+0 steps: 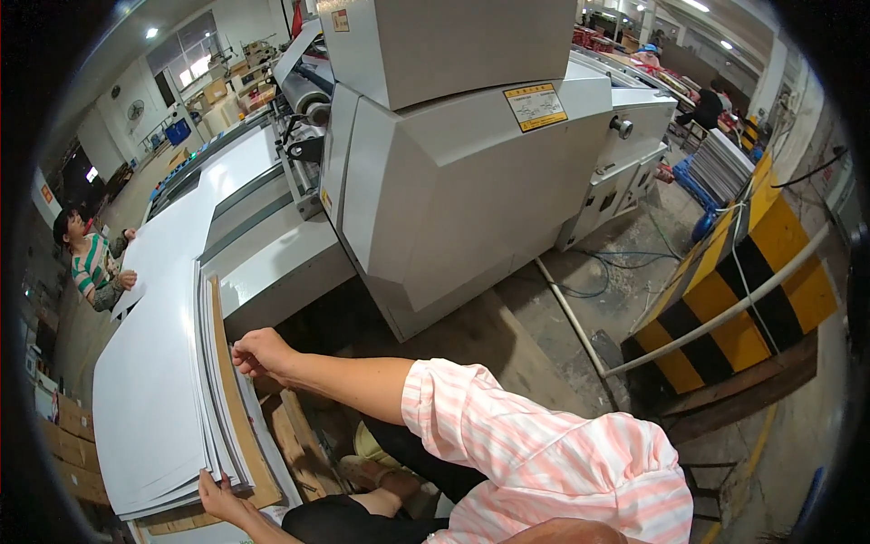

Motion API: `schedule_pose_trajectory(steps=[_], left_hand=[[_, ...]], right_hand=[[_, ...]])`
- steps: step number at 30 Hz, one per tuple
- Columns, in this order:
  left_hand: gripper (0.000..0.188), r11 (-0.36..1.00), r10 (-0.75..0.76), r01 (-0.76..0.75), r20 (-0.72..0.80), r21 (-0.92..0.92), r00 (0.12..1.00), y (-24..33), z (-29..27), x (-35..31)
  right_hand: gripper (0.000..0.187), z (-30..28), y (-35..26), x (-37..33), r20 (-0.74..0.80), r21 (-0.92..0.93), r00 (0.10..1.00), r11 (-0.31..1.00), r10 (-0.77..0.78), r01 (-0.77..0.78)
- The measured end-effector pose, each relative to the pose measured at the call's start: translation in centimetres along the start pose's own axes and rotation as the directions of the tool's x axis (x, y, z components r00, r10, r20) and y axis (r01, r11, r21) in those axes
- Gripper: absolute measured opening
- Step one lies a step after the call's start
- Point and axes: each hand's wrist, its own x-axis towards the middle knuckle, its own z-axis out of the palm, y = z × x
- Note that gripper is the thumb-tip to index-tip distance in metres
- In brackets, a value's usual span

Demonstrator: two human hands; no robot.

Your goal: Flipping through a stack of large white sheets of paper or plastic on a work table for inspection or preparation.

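Note:
A tall stack of large white paper sheets [149, 399] lies at the left, its near edges slightly fanned. My left hand [220, 499] is at the stack's near corner, its fingers closed on the sheets' edges. Along the stack's right side runs a brown cardboard strip [234, 399]. Beside the upper part of that strip is my right hand [261, 354], fingers curled into a loose fist. Whether anything is inside it is hidden.
A big grey-white machine [480, 181] stands ahead, with rollers [308, 104] at its left. Across the stack, a co-worker [95, 258] touches a white sheet [168, 240]. Wooden pallet boards [294, 435] lie by my legs. A yellow-black striped barrier [734, 281] and pipe rail [716, 335] stand right.

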Motion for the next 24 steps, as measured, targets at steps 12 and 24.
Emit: schedule_pose_trajectory(steps=[12, 24], left_hand=[[0.025, 1.000, 0.007, -0.007, 0.018, 0.024, 1.000, 0.0, 0.0, -0.1], [0.028, 0.999, 0.007, -0.007, -0.004, 0.038, 1.000, 0.9, 0.5, -1.2]], right_hand=[[0.014, -0.3, -0.5, 0.0, -0.003, -0.032, 1.000, 0.999, 0.017, -0.017], [0.014, -0.7, -0.6, 0.2, 0.016, -0.014, 1.000, 1.000, 0.007, -0.006]])
